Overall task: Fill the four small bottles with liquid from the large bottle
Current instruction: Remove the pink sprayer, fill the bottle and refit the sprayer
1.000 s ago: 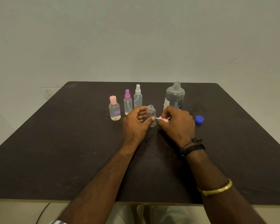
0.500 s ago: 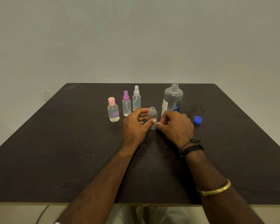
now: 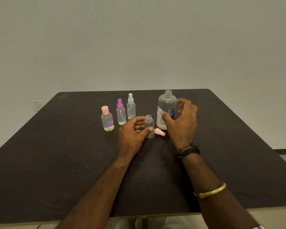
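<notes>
A small clear bottle (image 3: 149, 125) stands uncapped mid-table, and my left hand (image 3: 132, 134) grips it from the left. Its pink spray top (image 3: 159, 132) lies on the table just right of it. The large open bottle (image 3: 166, 109) with a blue label stands behind. My right hand (image 3: 182, 123) is spread open around the large bottle's right side, thumb near its label; touching or apart I cannot tell. Three capped small bottles stand to the left: pink cap (image 3: 107, 120), purple sprayer (image 3: 120, 114), white sprayer (image 3: 131, 107).
All of it rests on a dark table (image 3: 56, 154) against a plain wall. The table's near edge runs along the bottom of the view. The blue cap seen earlier is hidden behind my right hand.
My right hand has let go of the pink spray top, which now lies on the table, and has moved up and back to the large bottle. My left hand still holds the small bottle.
</notes>
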